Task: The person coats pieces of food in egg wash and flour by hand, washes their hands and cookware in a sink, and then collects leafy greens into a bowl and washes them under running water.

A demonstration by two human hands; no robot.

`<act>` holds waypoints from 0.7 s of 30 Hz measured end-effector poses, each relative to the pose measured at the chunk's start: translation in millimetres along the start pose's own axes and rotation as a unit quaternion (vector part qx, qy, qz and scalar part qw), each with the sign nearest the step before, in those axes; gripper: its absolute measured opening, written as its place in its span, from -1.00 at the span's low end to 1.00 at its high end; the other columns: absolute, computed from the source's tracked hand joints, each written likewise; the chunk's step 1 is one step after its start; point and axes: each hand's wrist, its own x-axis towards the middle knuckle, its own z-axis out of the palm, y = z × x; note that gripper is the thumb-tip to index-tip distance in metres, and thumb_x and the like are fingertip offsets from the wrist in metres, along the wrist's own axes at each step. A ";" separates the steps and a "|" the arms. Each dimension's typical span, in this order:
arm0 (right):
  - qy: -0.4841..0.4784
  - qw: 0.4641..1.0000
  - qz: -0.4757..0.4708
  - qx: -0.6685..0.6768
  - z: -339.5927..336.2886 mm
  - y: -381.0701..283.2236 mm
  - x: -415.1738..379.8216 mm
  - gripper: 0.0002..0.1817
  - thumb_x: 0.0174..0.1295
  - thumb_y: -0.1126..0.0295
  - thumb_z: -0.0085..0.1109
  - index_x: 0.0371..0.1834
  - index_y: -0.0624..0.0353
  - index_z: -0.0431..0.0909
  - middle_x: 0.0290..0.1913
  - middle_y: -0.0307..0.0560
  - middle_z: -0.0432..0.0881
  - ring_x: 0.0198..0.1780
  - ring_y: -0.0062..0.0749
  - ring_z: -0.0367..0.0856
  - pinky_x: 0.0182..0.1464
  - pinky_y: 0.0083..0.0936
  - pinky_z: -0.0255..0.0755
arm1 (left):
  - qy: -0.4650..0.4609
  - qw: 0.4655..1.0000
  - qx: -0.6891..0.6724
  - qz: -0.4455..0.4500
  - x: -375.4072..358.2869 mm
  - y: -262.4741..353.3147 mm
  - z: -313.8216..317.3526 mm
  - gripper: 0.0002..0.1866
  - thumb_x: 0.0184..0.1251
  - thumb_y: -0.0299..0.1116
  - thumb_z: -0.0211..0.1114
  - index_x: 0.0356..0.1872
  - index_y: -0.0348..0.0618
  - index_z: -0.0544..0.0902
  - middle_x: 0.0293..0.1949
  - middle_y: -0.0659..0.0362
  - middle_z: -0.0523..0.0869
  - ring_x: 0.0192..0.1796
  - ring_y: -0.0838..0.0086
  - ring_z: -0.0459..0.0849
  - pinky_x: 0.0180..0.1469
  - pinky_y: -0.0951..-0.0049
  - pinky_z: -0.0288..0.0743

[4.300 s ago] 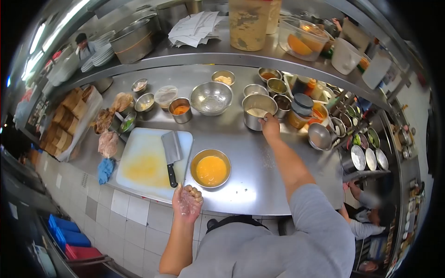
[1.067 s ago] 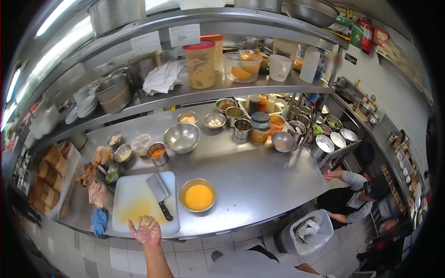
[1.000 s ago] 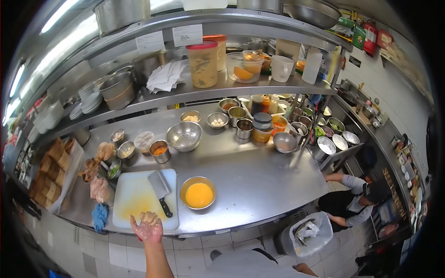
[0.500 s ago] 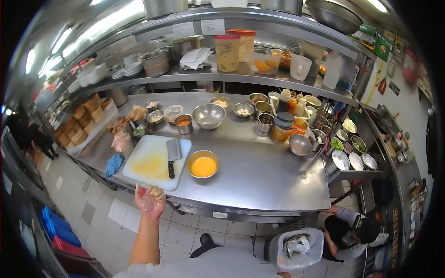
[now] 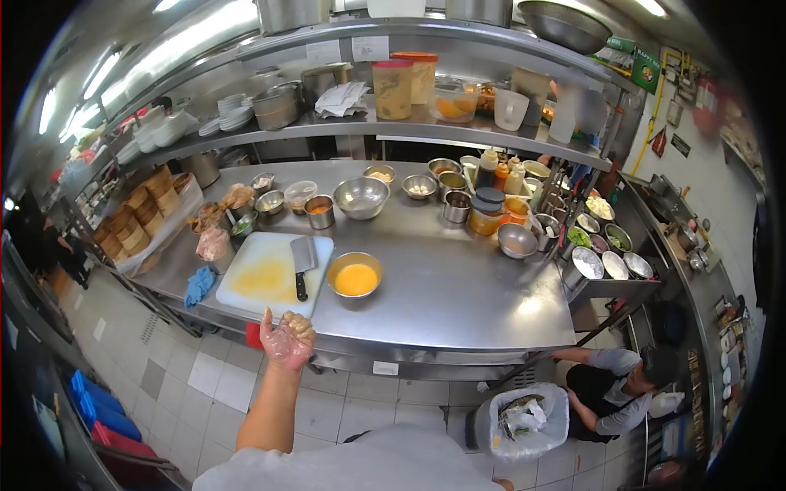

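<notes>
Just off the counter's front edge, my left hand (image 5: pixel 288 338) is palm up, with the thumb apart and the fingers loosely curled. Its palm looks wet and the fingertips are coated pale yellow; no separate object can be made out in it. Beyond it lies a white cutting board (image 5: pixel 246 282) with a yellow wet stain. A cleaver (image 5: pixel 303 255) rests on the board's right side, black handle towards me. Right of the board stands a metal bowl of orange-yellow liquid (image 5: pixel 356 279), like beaten egg. Only a sliver of my right hand (image 5: pixel 503 484) shows at the bottom edge, fingers hidden.
A blue cloth (image 5: pixel 200 286) lies left of the board. Behind are a large metal bowl (image 5: pixel 361 198), small food bowls and sauce bottles (image 5: pixel 502 177). A shelf (image 5: pixel 360 129) spans above. On the right, a person (image 5: pixel 610 393) crouches beside a lined bin (image 5: pixel 481 417).
My left hand has shifted slightly right and away from me, its fingers still curled. The view has turned a little. The crouching person's head has lifted.
</notes>
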 end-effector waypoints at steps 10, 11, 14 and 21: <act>0.011 0.997 0.056 0.056 31.5 -38.1 -62.5 -0.35 0.47 -0.15 -0.07 0.25 0.20 0.60 0.33 0.24 0.56 0.35 0.13 0.52 0.39 -0.12 0.36 | -0.006 0.999 0.014 -0.049 16.2 23.6 -21.3 -0.43 0.43 0.21 0.17 -0.56 -0.07 0.38 -0.55 0.26 0.31 -0.46 0.46 0.28 -0.40 0.45 0.17; 0.010 0.996 0.063 0.061 36.2 -38.2 -68.1 -0.35 0.46 -0.15 -0.06 0.25 0.20 0.61 0.33 0.24 0.56 0.34 0.12 0.53 0.38 -0.12 0.36 | -0.005 0.998 0.013 -0.054 18.8 24.6 -24.2 -0.43 0.43 0.21 0.17 -0.56 -0.07 0.38 -0.55 0.26 0.31 -0.46 0.46 0.28 -0.40 0.45 0.17; 0.008 0.993 0.087 0.078 52.6 -38.5 -85.8 -0.36 0.45 -0.15 -0.05 0.22 0.21 0.62 0.31 0.23 0.58 0.33 0.11 0.55 0.37 -0.14 0.38 | -0.005 0.997 -0.022 -0.079 25.0 23.7 -31.4 -0.43 0.43 0.21 0.18 -0.56 -0.06 0.36 -0.55 0.26 0.31 -0.45 0.46 0.28 -0.40 0.44 0.18; -0.009 0.984 0.140 0.106 103.3 -24.2 -123.6 -0.36 0.43 -0.15 0.00 0.17 0.22 0.65 0.27 0.21 0.62 0.29 0.08 0.59 0.34 -0.16 0.41 | -0.011 0.993 -0.034 -0.116 38.6 21.7 -25.5 -0.42 0.44 0.20 0.13 -0.54 -0.13 0.38 -0.55 0.23 0.27 -0.46 0.45 0.22 -0.40 0.42 0.13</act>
